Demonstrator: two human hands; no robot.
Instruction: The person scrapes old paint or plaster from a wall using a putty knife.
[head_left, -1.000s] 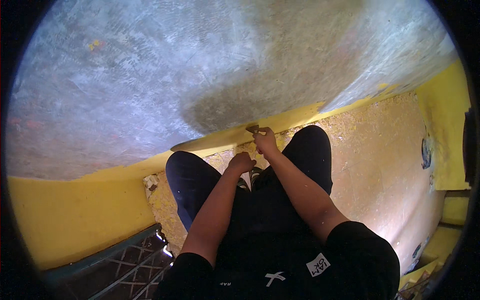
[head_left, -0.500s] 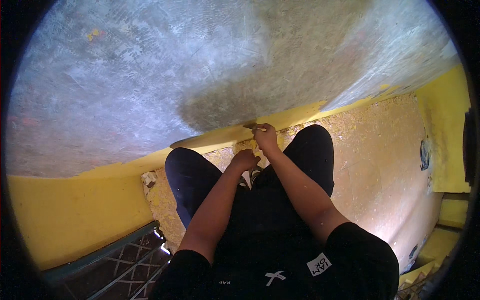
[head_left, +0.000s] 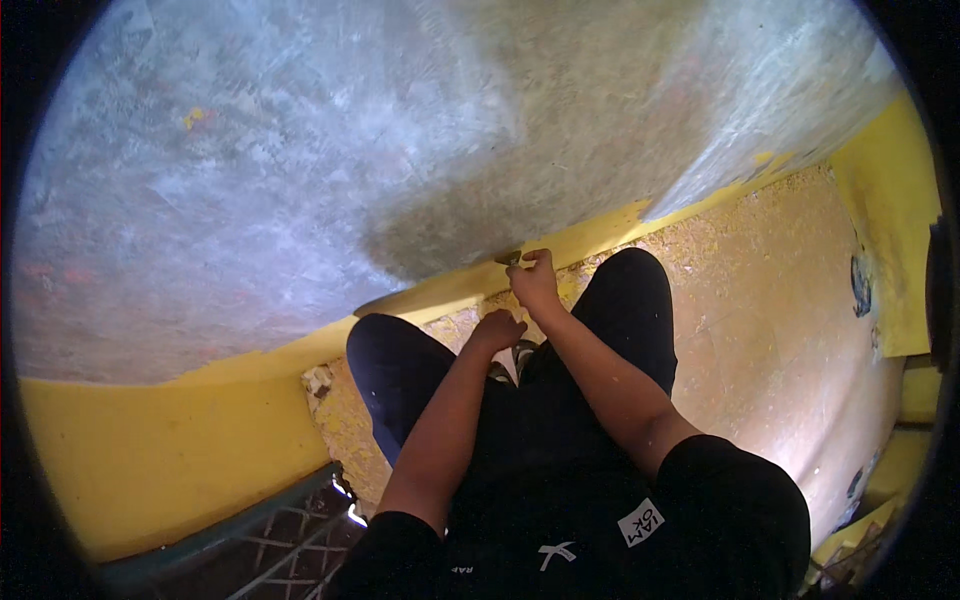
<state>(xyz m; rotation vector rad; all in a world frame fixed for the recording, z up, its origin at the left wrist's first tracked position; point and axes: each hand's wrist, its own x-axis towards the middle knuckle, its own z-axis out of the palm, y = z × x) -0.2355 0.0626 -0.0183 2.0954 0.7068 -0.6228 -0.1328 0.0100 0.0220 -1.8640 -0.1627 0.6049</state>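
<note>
So the right hand (head_left: 538, 284) was clamped on a small scraper (head_left: 509, 258), probably held close behind the blade for better control that low on the wall (head_left: 300, 190). The scraper poked out past the fingertips, up and left of that hand, right by the yellow strip (head_left: 590, 236). Left hand (head_left: 499, 331) hung curled between the knees (head_left: 395, 350), kinda out of the way, but couldn't tell if it gripped anything.

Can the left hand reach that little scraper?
Probably yes: the left hand is close by, and nothing seems to stand between it and the scraper. But the right hand is gripping it, so only the blade end looks free to touch.
</note>
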